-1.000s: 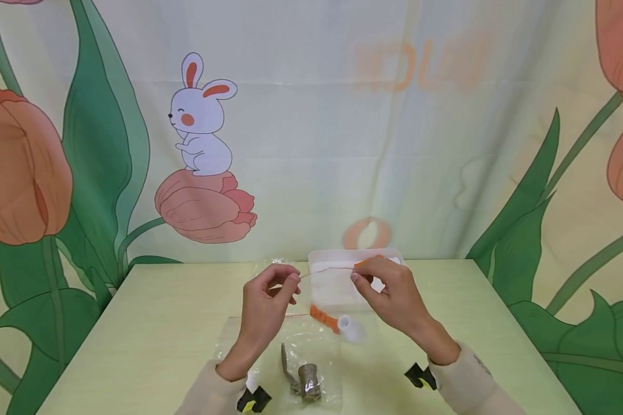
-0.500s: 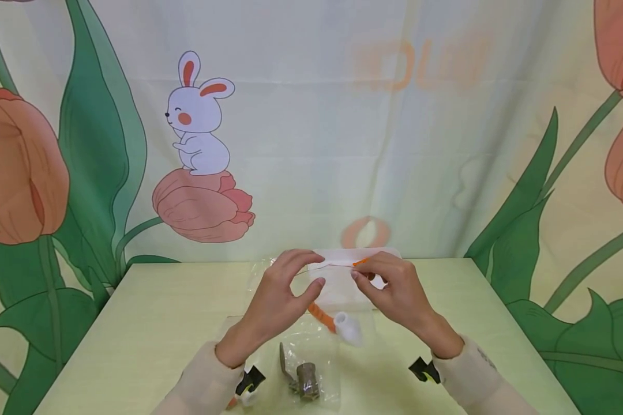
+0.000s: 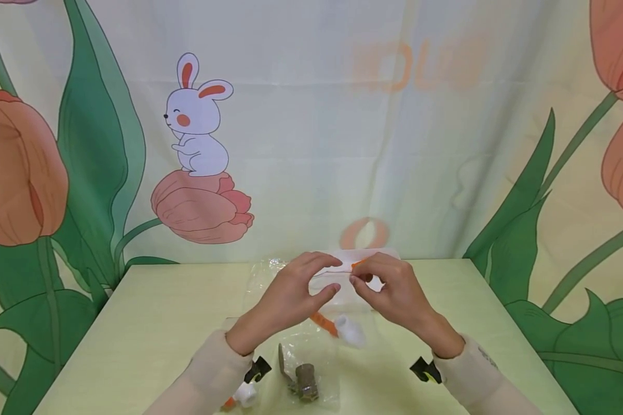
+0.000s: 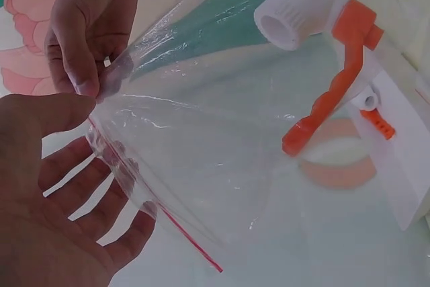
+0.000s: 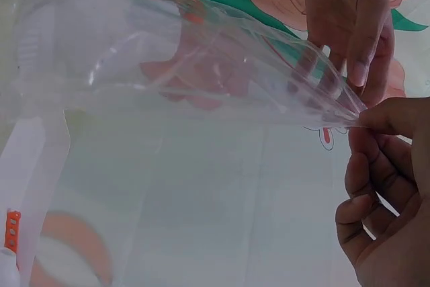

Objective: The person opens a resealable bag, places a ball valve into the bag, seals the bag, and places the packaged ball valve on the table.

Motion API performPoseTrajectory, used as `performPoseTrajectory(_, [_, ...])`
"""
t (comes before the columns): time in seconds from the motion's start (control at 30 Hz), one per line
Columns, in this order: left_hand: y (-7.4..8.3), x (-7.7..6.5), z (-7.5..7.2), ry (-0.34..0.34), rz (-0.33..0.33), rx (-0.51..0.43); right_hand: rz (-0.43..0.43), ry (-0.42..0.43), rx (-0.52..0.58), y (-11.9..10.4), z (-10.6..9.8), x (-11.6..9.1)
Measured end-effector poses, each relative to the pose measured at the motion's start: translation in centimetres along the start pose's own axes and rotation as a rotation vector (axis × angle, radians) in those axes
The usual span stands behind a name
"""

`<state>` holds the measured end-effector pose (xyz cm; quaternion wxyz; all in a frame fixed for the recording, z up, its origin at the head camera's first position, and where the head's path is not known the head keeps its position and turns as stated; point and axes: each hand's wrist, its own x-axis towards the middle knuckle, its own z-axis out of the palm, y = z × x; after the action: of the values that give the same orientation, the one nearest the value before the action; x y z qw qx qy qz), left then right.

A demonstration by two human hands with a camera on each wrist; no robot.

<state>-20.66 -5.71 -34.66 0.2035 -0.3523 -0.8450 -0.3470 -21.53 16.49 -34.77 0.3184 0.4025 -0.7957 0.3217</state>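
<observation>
on the near part of the surface (image 3: pixel 135 334), a white-and-orange piece (image 3: pixel 246 394) shows beside the left sleeve (image 3: pixel 202 369), partly hidden; next is the left hand (image 3: pixel 293 295), thumb and fingers spread apart, its fingertips seen through the film of a clear bag (image 4: pixel 201 152) with a red line (image 4: pixel 191 236) along one edge; whether they are inside it, i cannot tell. a brown fitting (image 3: pixel 306 383) lies nearer, in a clear pouch (image 3: pixel 328 360). further right, a white fitting (image 3: pixel 349 331) with an orange lever (image 3: pixel 326 324) lies in front of a white tray (image 3: pixel 386 252). at the right, the right hand (image 3: pixel 394 285) pinches the bag's edge between thumb and fingers, close to the left thumb, holding it up before the tray
</observation>
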Motion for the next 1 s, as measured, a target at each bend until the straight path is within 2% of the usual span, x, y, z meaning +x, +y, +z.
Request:
performPoseTrajectory(0.2, [-0.28,0.42,0.42,-0.011,0.053,-0.014,0.005,-0.037,0.015,-0.29,0.04,0.10])
performPoseTrajectory(0.5, [-0.40,0.39,0.55,-0.012,0.089,-0.042,-0.010,-0.025,-0.006,-0.34,0.22,-0.13])
performPoseTrajectory(0.77, [-0.50,0.53,0.66,-0.082,0.015,-0.167,-0.008,-0.034,0.008,-0.53,0.20,-0.28])
performPoseTrajectory(1.0, [-0.52,0.52,0.60,-0.125,0.005,-0.187,0.013,-0.063,0.008,-0.79,0.04,-0.28])
